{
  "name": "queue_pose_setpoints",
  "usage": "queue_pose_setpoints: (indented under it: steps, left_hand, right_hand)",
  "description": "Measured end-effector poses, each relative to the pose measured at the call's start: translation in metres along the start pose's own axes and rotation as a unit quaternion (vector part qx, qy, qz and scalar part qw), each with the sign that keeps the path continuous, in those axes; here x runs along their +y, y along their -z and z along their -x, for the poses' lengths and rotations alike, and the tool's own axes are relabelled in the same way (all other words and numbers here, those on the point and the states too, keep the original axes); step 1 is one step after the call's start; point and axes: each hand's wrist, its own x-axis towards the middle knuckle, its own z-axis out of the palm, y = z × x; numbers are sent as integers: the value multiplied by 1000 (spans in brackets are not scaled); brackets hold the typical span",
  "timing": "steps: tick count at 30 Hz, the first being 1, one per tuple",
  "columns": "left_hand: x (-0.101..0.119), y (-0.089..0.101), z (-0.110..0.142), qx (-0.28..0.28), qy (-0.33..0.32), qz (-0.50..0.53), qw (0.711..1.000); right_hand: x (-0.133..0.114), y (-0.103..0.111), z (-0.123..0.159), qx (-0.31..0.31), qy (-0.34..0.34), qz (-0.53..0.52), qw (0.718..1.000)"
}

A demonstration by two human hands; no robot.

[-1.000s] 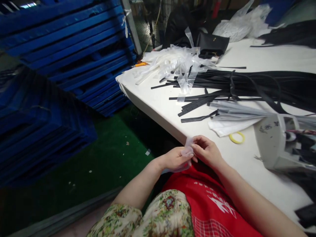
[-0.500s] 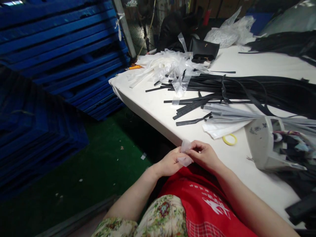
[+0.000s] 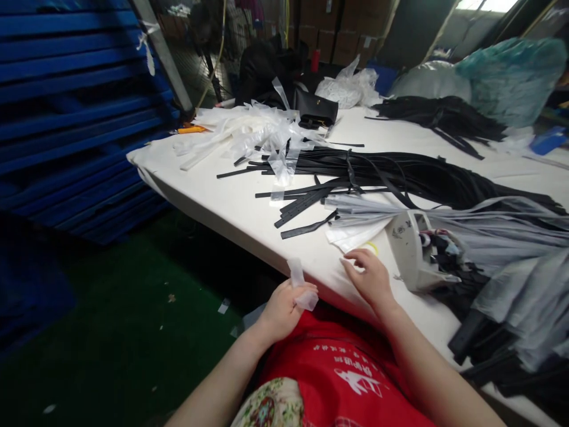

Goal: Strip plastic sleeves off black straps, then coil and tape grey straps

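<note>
My left hand (image 3: 281, 311) is closed on a translucent plastic strip (image 3: 296, 271), just off the table's near edge. One end of the strip sticks up above the fingers and the other curls out over them. My right hand (image 3: 371, 279) is over the table edge, its fingers curved and thumb and forefinger slightly apart, with nothing visible in them. Just beyond it lies a yellow ring (image 3: 371, 245), partly hidden by the hand. White flat sheets (image 3: 351, 235) and black strips (image 3: 309, 225) lie past the ring.
A white bin (image 3: 406, 252) with scraps stands on the white table (image 3: 213, 207). Bundled black strips (image 3: 400, 169), a heap of clear plastic strips (image 3: 253, 127), an orange-handled tool (image 3: 191, 128) and a black bag (image 3: 316, 107) lie behind. Blue pallets (image 3: 80, 118) are stacked at left.
My hands have come apart: the right has moved away to the right toward the yellow ring, while the left keeps the plastic strip. The view has turned to the right.
</note>
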Motion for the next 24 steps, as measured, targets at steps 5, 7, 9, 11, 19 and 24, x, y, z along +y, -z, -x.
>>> queue_pose_setpoints:
  steps: [5, 7, 9, 11, 19, 24]
  left_hand:
    - [-10, -1, 2, 28, -21, -43, 998]
    - [-11, -3, 2, 30, -24, -41, 998]
    - [-12, -4, 3, 29, -21, -38, 999]
    - [-13, -5, 5, 30, -16, -34, 999]
    - [-14, -2, 11, 36, -12, -13, 999]
    - [-11, -1, 14, 40, -12, 10, 999]
  right_hand:
    - [53, 18, -3, 39, 21, 297, 954]
    - [60, 21, -2, 16, 24, 336, 941]
    - [59, 22, -2, 15, 28, 346, 938]
    - [55, 23, -6, 28, 34, 339, 940]
    - [17, -2, -48, -84, 63, 271, 957]
    - [8, -23, -68, -148, 92, 320, 931]
